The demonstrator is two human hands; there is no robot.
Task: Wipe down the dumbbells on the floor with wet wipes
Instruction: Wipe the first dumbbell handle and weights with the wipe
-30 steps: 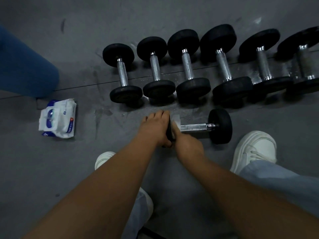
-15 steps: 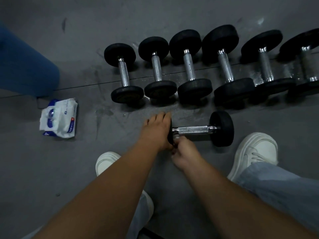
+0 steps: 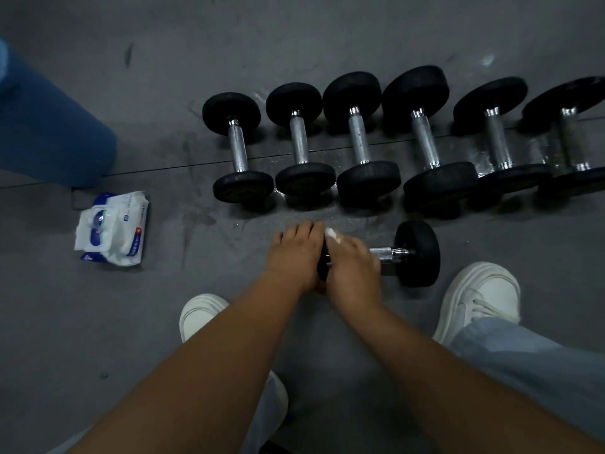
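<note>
**A:** Why both hands on one weight?

**B:** My reading is that the left hand (image 3: pixel 294 253) is curled over the left head of the lone dumbbell (image 3: pixel 417 253) to stop it rolling. It hides that head almost wholly. The right hand (image 3: pixel 355 270) is closed over the handle right beside it, with a wet wipe (image 3: pixel 332 234) bunched underneath. Only a white scrap pokes out at the far edge of the hand.

**A:** So it's wiping the bar?

**B:** Probably the inner end of the bar, where it meets the head. I can't tell whether the wipe wraps right round.

**A:** Why does that dumbbell lie apart from the others?

**B:** It lies crosswise on the floor (image 3: pixel 196 44), with the row of dumbbells (image 3: pixel 360 139) just beyond it and the person's right shoe (image 3: pixel 481 296) near its right head. I'd guess it was set close to the person to be worked on. The pack of wipes (image 3: pixel 111 229) sits well off to its left, clear of the wiping but handy for a fresh sheet.

**A:** And how does the dumbbell look?

**B:** It's small, with round matte black heads and a bright metal handle. The free stretch of handle and the right head are in plain view. The heads may be rubber, but that's a guess. The floor just beyond it glistens in patches, perhaps wet. In this dim light I can make out no obvious dirt on it.
</note>
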